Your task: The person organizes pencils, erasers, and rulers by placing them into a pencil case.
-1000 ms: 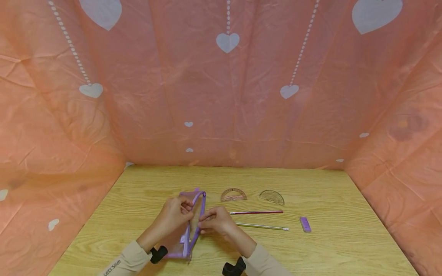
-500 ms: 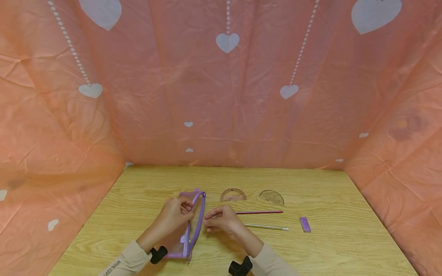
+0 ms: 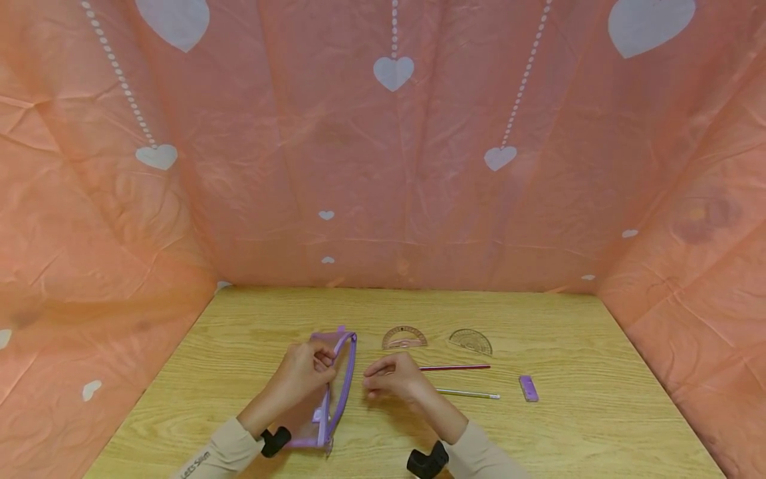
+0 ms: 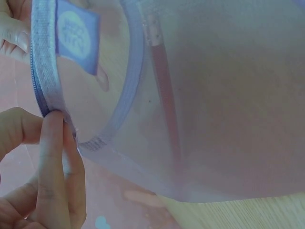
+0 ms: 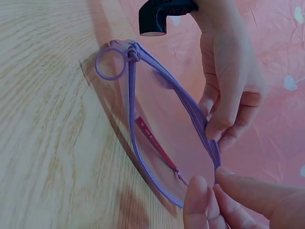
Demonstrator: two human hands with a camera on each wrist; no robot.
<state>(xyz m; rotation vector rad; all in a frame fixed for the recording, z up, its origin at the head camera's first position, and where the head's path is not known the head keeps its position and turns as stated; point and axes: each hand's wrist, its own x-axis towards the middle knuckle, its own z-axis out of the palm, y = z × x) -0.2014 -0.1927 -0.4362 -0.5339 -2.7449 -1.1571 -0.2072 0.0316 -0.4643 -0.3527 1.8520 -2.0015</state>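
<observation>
A purple zippered mesh pencil case (image 3: 349,380) lies on the wooden table with its mouth spread wide. My left hand (image 3: 301,371) pinches the left edge of that mouth between thumb and fingers. Just right of the opposite edge hovers my right hand (image 3: 391,377), its fingers loosely curled with nothing visible between them. In the right wrist view a red pencil (image 5: 155,145) shows inside the opening, and a round zipper ring (image 5: 96,67) hangs at the end. Through the mesh, the left wrist view shows a pencil (image 4: 163,86) too.
On the table, a red pencil (image 3: 457,367) and a yellow-green pencil (image 3: 469,394) lie partly behind my right hand. Two clear protractors, one arched (image 3: 404,329) and one filled (image 3: 473,342), sit farther back. At the right is a purple eraser-like block (image 3: 529,388). A pink curtain (image 3: 407,199) encloses the table.
My right hand has let go of the pencil case's right edge and drawn away to the right, covering more of the pencils. The left hand keeps its pinch in the same place.
</observation>
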